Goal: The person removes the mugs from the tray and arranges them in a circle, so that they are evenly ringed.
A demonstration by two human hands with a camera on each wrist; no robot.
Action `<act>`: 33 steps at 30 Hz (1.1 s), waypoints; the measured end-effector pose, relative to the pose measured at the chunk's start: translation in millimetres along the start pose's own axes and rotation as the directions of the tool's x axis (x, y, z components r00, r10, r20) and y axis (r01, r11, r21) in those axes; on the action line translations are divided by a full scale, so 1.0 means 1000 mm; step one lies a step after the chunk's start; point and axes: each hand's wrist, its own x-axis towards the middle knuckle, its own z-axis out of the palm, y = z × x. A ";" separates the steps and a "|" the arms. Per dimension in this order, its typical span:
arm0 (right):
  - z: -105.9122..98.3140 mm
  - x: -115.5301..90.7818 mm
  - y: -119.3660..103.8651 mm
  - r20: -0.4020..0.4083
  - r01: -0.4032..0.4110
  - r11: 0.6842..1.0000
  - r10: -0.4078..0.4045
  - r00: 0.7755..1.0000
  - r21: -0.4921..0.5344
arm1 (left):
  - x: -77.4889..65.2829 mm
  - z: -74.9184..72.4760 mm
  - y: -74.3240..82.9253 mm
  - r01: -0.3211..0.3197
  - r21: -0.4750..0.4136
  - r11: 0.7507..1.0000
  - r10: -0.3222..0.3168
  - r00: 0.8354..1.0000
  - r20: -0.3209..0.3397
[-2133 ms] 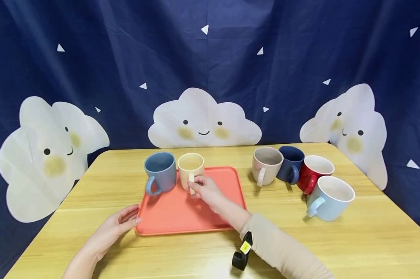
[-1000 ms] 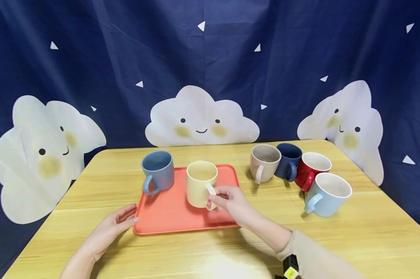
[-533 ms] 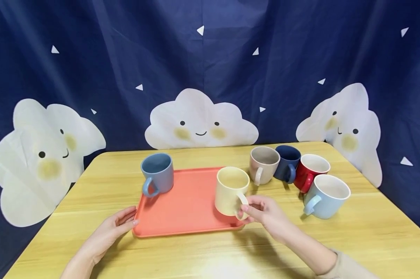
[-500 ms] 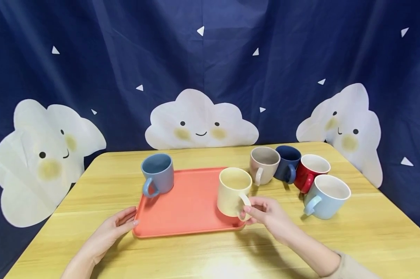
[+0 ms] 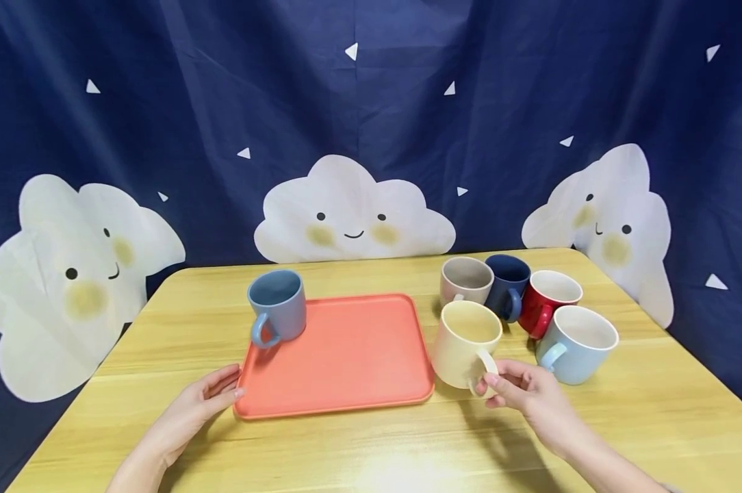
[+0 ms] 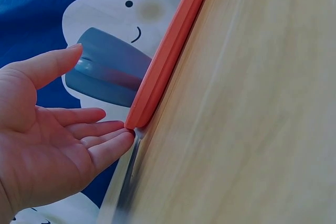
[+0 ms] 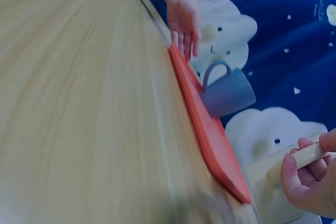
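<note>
My right hand [image 5: 528,397] pinches the handle of a cream mug [image 5: 466,346], held upright just off the tray's right edge; its shadow falls on the table to the lower right. In the right wrist view the fingers [image 7: 295,182] curl round that handle. The coral tray [image 5: 346,363] lies flat on the table, with a blue-grey mug [image 5: 281,308] standing at its back left corner. At the tray's left edge rests my left hand [image 5: 192,411], fingers extended. In the left wrist view its fingertips [image 6: 123,137] touch the tray's rim from below.
To the right stand a beige mug [image 5: 466,277], a navy mug [image 5: 503,284], a red mug [image 5: 546,301] and a light blue mug [image 5: 577,346], close together. The cream mug overlaps the beige one in the head view. A dark blue curtain [image 5: 346,89] hangs behind the wooden table [image 5: 346,452].
My right hand has lifted the cream mug from the back of the tray and carried it right and toward me, past the tray's right edge. The left hand has stayed at the tray.
</note>
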 end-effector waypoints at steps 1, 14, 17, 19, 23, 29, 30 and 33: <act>-0.002 -0.001 0.002 -0.020 0.002 1.000 -0.002 1.000 -0.007 | 0.000 0.000 0.000 0.001 0.003 1.000 -0.001 1.000 -0.001; -0.013 -0.007 0.023 -0.285 -0.025 0.998 0.005 0.958 -0.066 | -0.001 0.000 0.001 -0.004 0.020 1.000 0.004 1.000 -0.002; -0.014 -0.007 0.026 -0.320 -0.036 0.998 0.015 0.947 -0.058 | 0.000 0.000 0.001 -0.006 0.017 1.000 0.006 1.000 -0.001; -0.014 -0.008 0.028 -0.342 -0.045 0.998 0.031 0.939 -0.035 | 0.000 0.000 0.001 -0.008 0.017 1.000 0.008 1.000 0.000; -0.014 -0.010 0.031 -0.379 -0.052 0.998 0.056 0.924 0.020 | 0.000 0.000 0.001 -0.011 0.020 1.000 0.011 1.000 0.007; -0.014 -0.011 0.036 -0.438 -0.072 0.997 0.081 0.895 0.036 | 0.000 0.000 0.001 -0.003 0.032 0.999 0.003 1.000 0.003; -0.014 -0.011 0.036 -0.445 -0.075 0.997 0.080 0.892 0.030 | 0.001 0.000 0.001 0.001 0.034 0.999 -0.001 1.000 0.002; -0.015 -0.012 0.038 -0.461 -0.070 0.997 0.070 0.885 0.018 | 0.001 0.000 0.001 0.011 0.038 0.999 -0.011 1.000 -0.001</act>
